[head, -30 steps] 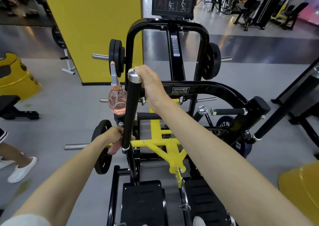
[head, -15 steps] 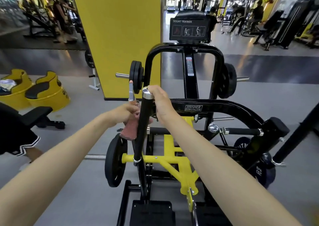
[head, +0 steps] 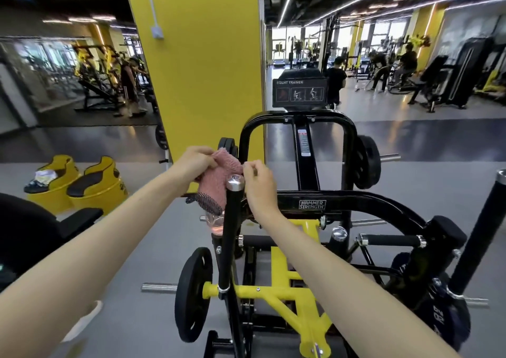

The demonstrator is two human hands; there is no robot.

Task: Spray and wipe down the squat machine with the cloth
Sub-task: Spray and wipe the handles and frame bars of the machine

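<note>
1. Cloth [head: 217,184]: pink, nubby, dark speckled hem; bunched at chrome-capped handle [head: 229,248] top, squat machine [head: 356,207] front-left.
2. L hand [head: 195,163]: fingers curled round cloth.
3. R hand [head: 258,184]: fingertips pinch cloth's rt edge.

Bunched pink cloth [head: 216,182] beside chrome-capped upright handle [head: 230,248] of black-and-yellow squat machine [head: 309,204]

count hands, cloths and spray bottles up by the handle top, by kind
hands: 2 (left hand, right hand)
cloth: 1
spray bottle: 1, partly hidden under the cloth
total: 4
</note>
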